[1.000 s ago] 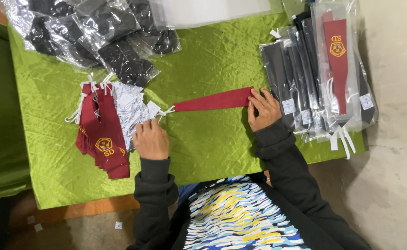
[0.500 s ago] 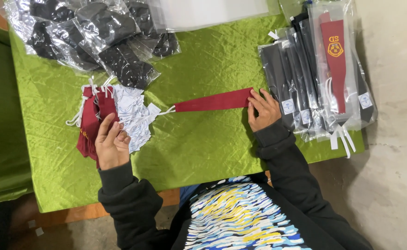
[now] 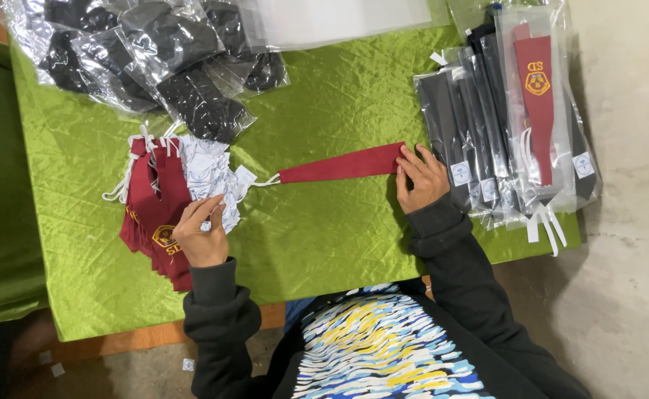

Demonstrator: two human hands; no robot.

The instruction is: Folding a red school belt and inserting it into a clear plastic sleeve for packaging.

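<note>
A single maroon tie (image 3: pixel 343 164) lies flat across the green cloth (image 3: pixel 339 236), stretched out as if for smoothing; the right hand (image 3: pixel 422 179) rests open with fingers spread on its wide end, pinning it; the left hand (image 3: pixel 201 233) curls loosely over the stack of maroon ties (image 3: pixel 154 214), beside white paper pieces (image 3: pixel 210 174), though what it grips I cannot tell; bagged ties (image 3: pixel 509 125) crowd the right edge just past the right hand; bags of black items (image 3: pixel 147 59) fill the far left.
</note>
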